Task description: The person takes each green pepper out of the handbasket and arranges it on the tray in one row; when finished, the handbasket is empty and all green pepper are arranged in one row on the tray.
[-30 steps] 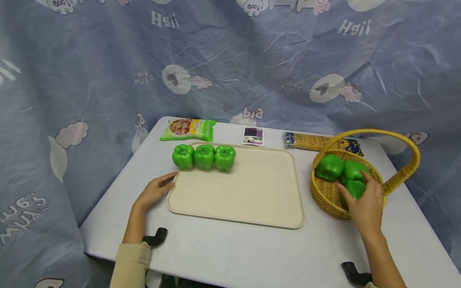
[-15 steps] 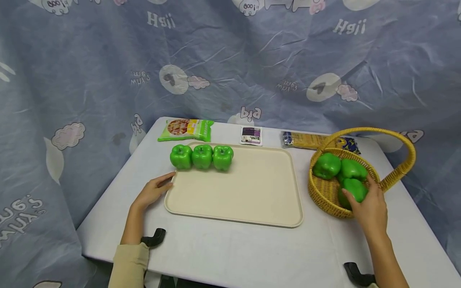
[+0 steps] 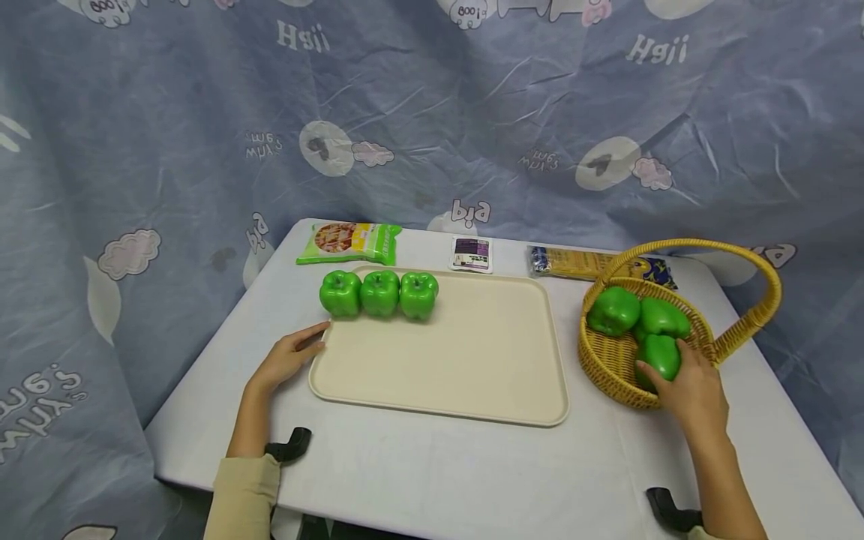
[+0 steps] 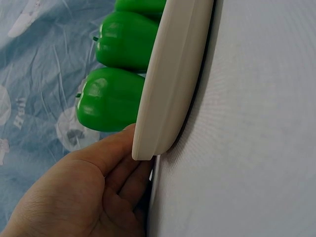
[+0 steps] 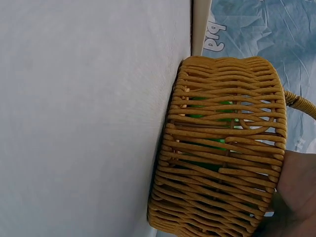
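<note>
Ideally, the right hand [image 3: 697,390], grip round the lowest pepper [image 3: 658,357] at frame right, should clear the basket [image 3: 610,380]; the left hand [image 3: 286,363], relaxed, touches the tray [image 3: 439,375].

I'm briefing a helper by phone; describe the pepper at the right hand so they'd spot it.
Right of the beige tray stands a wicker basket with an arched handle. Inside, find the green pepper nearest the head camera, the only one of three that the right hand grips.
</note>
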Demonstrator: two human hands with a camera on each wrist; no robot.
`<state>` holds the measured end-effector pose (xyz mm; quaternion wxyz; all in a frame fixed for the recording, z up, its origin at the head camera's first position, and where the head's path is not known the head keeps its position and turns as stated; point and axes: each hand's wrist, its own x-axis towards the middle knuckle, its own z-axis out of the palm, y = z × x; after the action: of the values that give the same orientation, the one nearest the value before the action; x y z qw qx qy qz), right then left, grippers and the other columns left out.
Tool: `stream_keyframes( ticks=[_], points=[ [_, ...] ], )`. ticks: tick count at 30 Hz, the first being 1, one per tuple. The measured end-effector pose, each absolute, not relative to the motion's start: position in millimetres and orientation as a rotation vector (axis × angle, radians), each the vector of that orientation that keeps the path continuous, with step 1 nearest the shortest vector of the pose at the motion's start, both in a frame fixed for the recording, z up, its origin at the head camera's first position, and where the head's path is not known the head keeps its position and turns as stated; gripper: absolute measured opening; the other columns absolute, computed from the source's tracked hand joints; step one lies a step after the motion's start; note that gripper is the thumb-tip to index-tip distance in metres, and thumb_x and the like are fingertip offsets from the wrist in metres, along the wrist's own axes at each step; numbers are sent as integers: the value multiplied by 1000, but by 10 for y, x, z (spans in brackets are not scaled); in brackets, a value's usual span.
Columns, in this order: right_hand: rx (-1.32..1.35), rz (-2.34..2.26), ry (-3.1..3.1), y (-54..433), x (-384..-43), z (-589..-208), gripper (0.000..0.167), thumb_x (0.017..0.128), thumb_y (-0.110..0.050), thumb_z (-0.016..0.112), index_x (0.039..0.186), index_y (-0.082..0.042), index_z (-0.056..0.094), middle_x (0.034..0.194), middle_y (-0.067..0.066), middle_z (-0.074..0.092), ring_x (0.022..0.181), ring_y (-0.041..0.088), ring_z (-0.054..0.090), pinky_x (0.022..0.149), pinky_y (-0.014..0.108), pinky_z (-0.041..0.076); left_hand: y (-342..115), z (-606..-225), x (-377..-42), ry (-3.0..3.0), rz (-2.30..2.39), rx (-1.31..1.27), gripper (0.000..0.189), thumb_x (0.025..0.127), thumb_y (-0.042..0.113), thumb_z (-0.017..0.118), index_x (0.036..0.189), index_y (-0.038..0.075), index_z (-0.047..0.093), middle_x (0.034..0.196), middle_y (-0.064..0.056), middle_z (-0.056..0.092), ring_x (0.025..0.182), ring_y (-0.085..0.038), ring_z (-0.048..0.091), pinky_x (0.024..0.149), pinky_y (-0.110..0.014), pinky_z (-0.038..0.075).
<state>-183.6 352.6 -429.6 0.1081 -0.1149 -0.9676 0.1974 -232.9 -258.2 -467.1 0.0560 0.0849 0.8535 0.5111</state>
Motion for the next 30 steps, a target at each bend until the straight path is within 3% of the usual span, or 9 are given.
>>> stream_keyframes(
  ticks=[15,22,30],
  points=[
    [-247,545,-2993,3572,-1838,-4215,93,80,-47,68,143,3,22,123,46,30,105,61,33,77,70,33,-2557,-4677,-2328,2581,1556,237,45,94,15,55,137,2,44,141,-18,39,132,-36,28,106,-50,24],
    [-185,643,-2795,3536,-1826,-4280,80,79,-35,72,139,2,33,120,42,35,102,58,37,76,69,32,-2567,-4675,-2332,2592,1544,235,45,94,15,54,137,2,44,141,-19,38,132,-36,29,106,-51,25],
    [-102,810,-2542,3436,-1777,-4249,75,75,-21,77,139,-10,40,129,30,35,110,52,37,81,69,30,-2618,-4767,-2383,2599,1544,222,46,94,18,56,136,5,46,141,-17,39,132,-35,28,106,-51,24]
  ],
)
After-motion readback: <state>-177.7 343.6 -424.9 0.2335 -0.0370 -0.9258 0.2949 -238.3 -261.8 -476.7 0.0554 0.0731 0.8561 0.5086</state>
